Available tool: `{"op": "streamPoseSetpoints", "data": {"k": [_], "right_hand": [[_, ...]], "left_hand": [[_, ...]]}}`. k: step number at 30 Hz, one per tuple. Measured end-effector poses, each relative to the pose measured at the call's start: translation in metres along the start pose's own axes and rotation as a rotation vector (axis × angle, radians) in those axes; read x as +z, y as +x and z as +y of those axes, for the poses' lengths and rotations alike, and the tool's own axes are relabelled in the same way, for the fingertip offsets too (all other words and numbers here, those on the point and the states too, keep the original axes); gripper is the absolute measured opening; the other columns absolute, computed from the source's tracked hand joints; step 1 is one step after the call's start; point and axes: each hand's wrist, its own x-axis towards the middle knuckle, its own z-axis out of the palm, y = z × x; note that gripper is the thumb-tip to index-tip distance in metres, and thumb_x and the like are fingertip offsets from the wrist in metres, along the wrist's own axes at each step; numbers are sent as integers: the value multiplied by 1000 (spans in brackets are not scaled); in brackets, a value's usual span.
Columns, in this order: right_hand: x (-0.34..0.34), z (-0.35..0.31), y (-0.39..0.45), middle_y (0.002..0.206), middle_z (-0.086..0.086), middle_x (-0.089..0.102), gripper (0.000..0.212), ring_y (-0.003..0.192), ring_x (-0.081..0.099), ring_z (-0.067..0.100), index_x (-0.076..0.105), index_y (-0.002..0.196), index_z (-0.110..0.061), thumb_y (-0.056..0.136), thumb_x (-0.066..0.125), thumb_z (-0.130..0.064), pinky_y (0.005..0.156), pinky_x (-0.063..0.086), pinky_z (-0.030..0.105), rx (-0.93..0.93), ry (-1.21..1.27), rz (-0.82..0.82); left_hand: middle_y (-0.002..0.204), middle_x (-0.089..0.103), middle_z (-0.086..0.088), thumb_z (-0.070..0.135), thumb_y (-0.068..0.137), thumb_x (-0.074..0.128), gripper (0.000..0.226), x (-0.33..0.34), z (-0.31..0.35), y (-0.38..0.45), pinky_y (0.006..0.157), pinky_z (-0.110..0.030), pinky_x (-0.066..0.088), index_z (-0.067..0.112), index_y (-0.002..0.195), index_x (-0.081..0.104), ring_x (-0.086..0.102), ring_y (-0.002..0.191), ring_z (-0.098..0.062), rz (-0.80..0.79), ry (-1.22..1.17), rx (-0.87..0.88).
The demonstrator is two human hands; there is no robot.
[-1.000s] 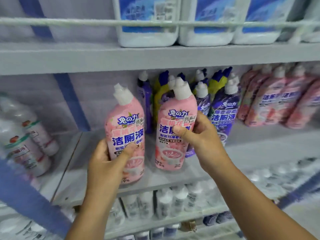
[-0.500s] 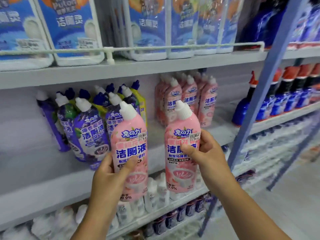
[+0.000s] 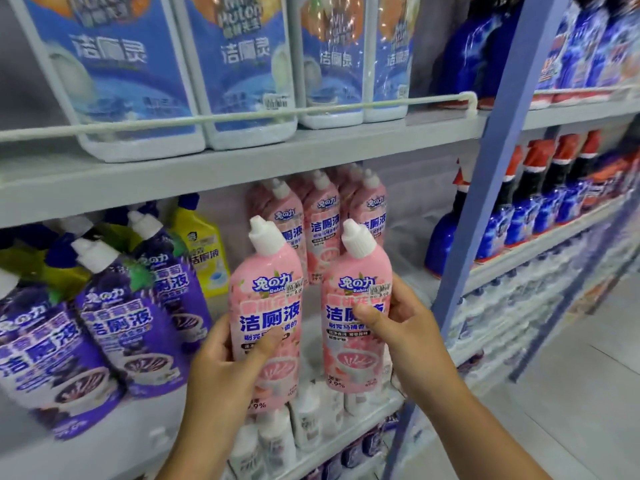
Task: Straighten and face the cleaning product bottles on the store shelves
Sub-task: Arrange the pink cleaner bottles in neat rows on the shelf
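Head view. The left hand grips one pink bottle and the right hand grips a second pink bottle; both are held upright, labels outward, in front of the middle shelf. At 12 o'clock from them stands the pink row, upright and faced. At 9 o'clock the purple bottles lean and overlap, with a yellow bottle behind. Judged progress: partial; the two held bottles are not yet set down, and the purple group appears still unstraightened.
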Motion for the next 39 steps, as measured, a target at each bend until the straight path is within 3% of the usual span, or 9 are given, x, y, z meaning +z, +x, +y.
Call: {"op": "streamPoseSetpoints", "data": {"k": [3,7,11,18,21,23,27,32,39], "right_hand": [[-6,0,31,112,1,77,46,104,73,17,62,129,-26,90,67,-3,79,59,24,-15,-31,-20],[-20,7,69,115,4,76,48,106,73,19,60,134,-19,88,69,-8,80,59,26,-27,-31,-22],[-33,24,100,120,8,74,49,111,71,25,57,138,-15,91,67,-7,86,59,35,-26,-44,-60],[-55,43,131,128,2,70,55,118,68,19,50,144,-17,91,67,-16,97,57,36,-6,-37,-191],[-61,52,135,123,-10,71,57,113,67,4,51,140,-24,89,73,-10,92,55,22,-51,-145,-205],[-68,68,132,119,-12,69,64,106,66,-4,51,135,-22,82,80,-1,85,52,12,-63,-215,-184],[-79,98,123,125,-4,63,73,107,68,6,47,127,-33,70,91,-27,87,57,24,-40,-322,-192],[-80,101,138,115,-14,68,62,99,64,-8,52,123,-26,75,89,-21,77,48,5,-74,-357,-179],[-69,119,147,127,-11,49,62,109,62,13,52,136,-29,82,82,-34,93,55,33,-154,-463,-62]], "left_hand": [[92,80,9,21,80,81,24,14,-8,30,59,-22,55,30,100,73,76,83,-10,25,18,12],[92,80,7,21,79,82,31,30,-17,62,53,-18,55,22,109,72,76,82,-14,56,-7,2],[97,80,9,54,57,91,67,44,-31,77,66,-27,59,28,115,71,76,87,-11,128,1,10],[106,78,12,58,56,85,63,75,-53,87,85,-39,58,38,114,67,75,97,-11,229,13,-20],[109,77,13,58,59,78,64,84,-53,89,89,-39,57,36,118,63,74,99,-9,260,74,8],[111,76,17,50,69,84,59,88,-52,86,85,-29,57,33,121,61,72,100,-5,279,137,41],[113,72,14,15,80,82,55,92,-59,69,75,-9,52,30,125,56,68,95,9,403,197,119],[106,70,30,10,86,78,50,91,-67,60,76,-5,49,46,111,55,66,94,9,453,315,126],[109,72,14,4,85,78,52,94,-69,77,78,-12,53,41,113,56,69,94,1,429,375,194]]}}
